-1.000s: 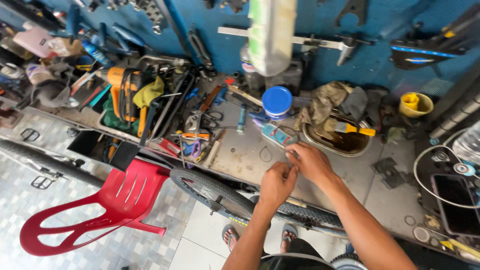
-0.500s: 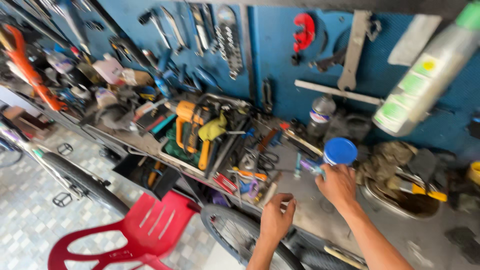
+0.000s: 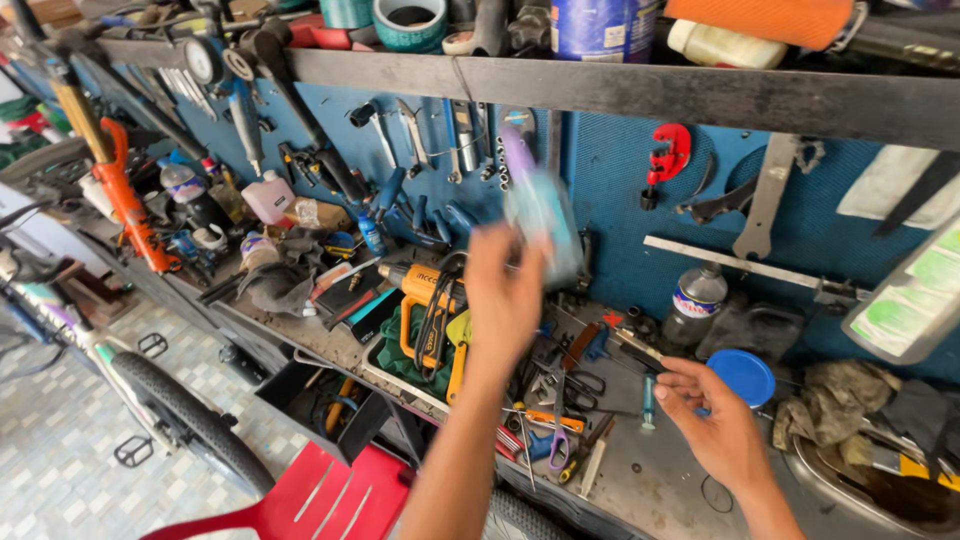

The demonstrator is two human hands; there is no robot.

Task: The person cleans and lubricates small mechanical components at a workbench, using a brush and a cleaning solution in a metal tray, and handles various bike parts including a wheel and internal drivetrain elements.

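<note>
My left hand is raised in front of the blue pegboard, shut on a blurred pale blue packet with a purple top. My right hand hovers low over the grey workbench, fingers loosely apart and holding nothing. It is right beside a round blue lid. Under my left forearm lie an orange power drill, scissors and small hand tools.
Wrenches and pliers hang on the pegboard. A shelf above carries tape rolls and cans. A plastic bottle, rags and a metal bowl sit at right. A red plastic chair and a bicycle wheel stand below.
The view swung left and up along the bench. My left hand rose from the bench edge to the pegboard and now grips the pale blue packet. My right hand stays by the blue lid.
</note>
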